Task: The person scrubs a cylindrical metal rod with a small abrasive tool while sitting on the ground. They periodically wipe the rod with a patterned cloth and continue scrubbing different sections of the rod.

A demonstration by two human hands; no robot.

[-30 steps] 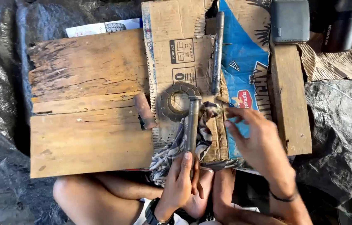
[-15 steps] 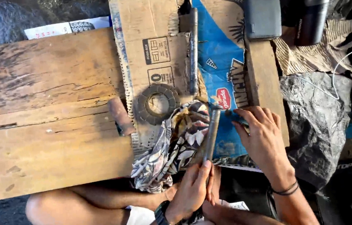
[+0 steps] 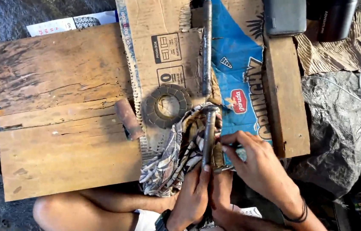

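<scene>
1. Head view: short steel shaft [image 3: 209, 134] lying lengthwise on a patterned rag [image 3: 179, 156], over flattened cardboard [image 3: 163, 38] and a wooden board [image 3: 61, 107] that serve as counter.
2. Left hand [image 3: 194, 194] closed on the near end of the shaft, fingertips pressed on the metal; right hand [image 3: 255, 164] with fingers curled and pinching at the shaft's side near its lower part, partly on the rag.
3. Probably heavy for its size, fully stiff, surface dull and maybe oily, so likely slippery in bare fingers.
4. Best hold judged at the middle of the shaft, through the rag, with a whole-hand grip rather than fingertips.
5. Nearby: toothed metal ring [image 3: 167, 105] just left of the shaft's far end, longer dark rod [image 3: 206, 47] beyond it, rusty short cylinder [image 3: 128, 119] on the board.
</scene>
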